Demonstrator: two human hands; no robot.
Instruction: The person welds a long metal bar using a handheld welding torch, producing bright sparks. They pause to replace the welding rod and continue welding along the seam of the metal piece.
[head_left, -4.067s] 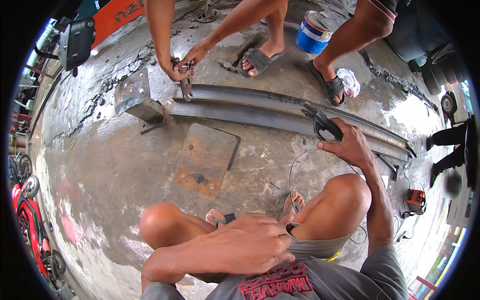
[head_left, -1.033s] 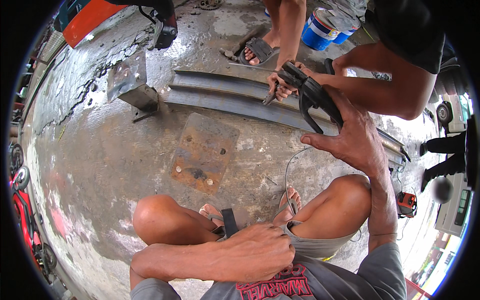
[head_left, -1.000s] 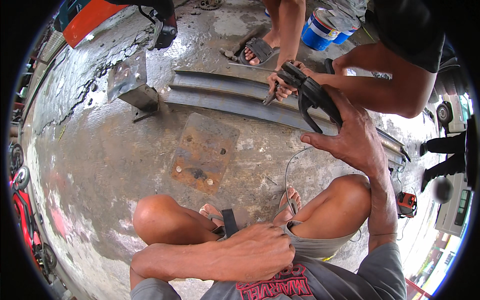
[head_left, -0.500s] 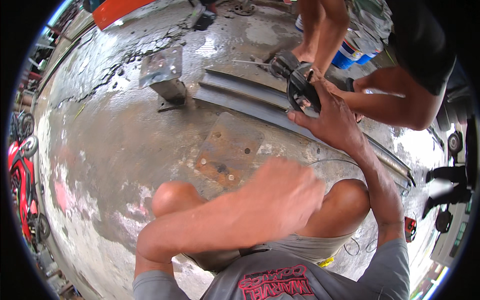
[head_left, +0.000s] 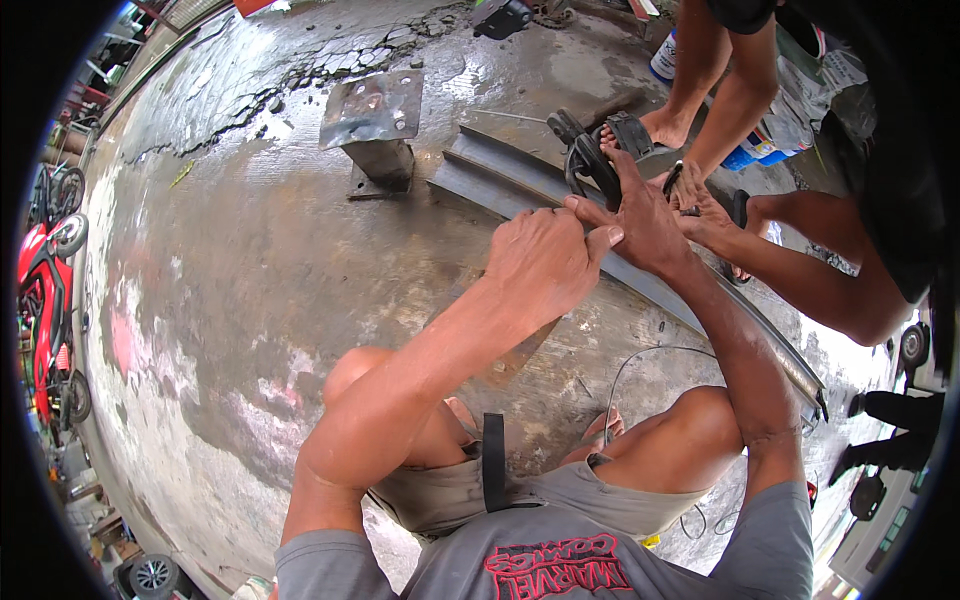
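Observation:
My right hand grips a black item with curved loops, held above the steel beams; its kind is not clear. Right beside it, my left hand is closed with the thumb stretched toward my right thumb. Whatever its curled fingers hold, if anything, is hidden. Just beyond my right hand is a co-worker's hand, close to it, with a small dark thing at the fingers. Beneath my left forearm, a rusty steel plate on the ground is mostly covered.
Long steel beams run across the concrete toward the right. A short steel post with a flat top plate stands at the far left. A thin cable curls near my knee. Blue buckets are behind the co-worker; a red motorcycle is far left.
My left hand has moved up and forward, from over my lap to beside my right hand. The view has shifted, and my left arm now covers more of the rusty plate.

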